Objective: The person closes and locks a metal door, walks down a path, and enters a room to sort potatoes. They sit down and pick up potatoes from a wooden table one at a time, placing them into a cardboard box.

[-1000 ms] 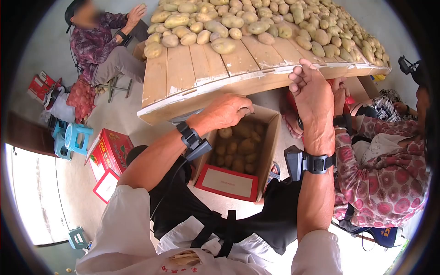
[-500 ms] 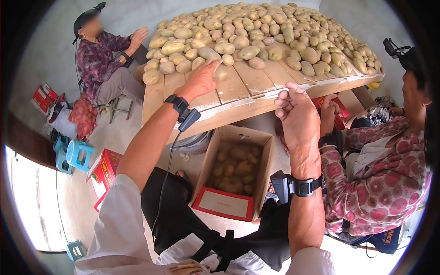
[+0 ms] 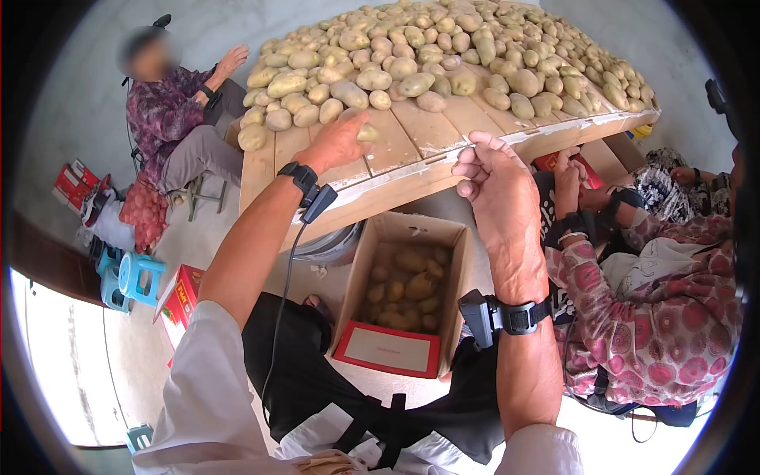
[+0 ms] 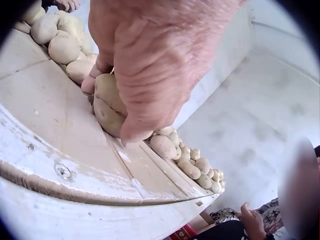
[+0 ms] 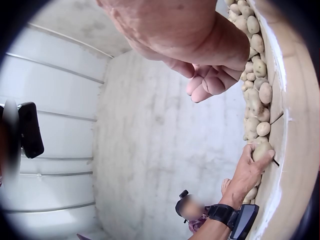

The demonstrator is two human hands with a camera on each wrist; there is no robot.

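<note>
My left hand (image 3: 339, 144) grips a potato (image 3: 367, 133) at the near part of the wooden table (image 3: 396, 142). In the left wrist view the thumb and fingers of that hand (image 4: 155, 60) lie on both sides of the potato (image 4: 110, 105), low over the boards. My right hand (image 3: 500, 186) hangs in the air at the table's front edge, palm up, its fingers loosely bent around nothing. The pile of potatoes (image 3: 443, 47) covers the back of the table. Below, between my legs, stands a cardboard box (image 3: 462, 261) with potatoes (image 3: 408, 285) inside.
One person (image 3: 170, 119) sits at the table's left end, another (image 3: 665, 309) close on my right. A red carton (image 3: 184, 297) and blue stools (image 3: 139, 277) stand on the floor at left. A metal bucket (image 3: 332, 244) is left of the box.
My left hand has gone from above the box to the table and now holds a potato there. My right hand has shifted a little left in the head view, still empty.
</note>
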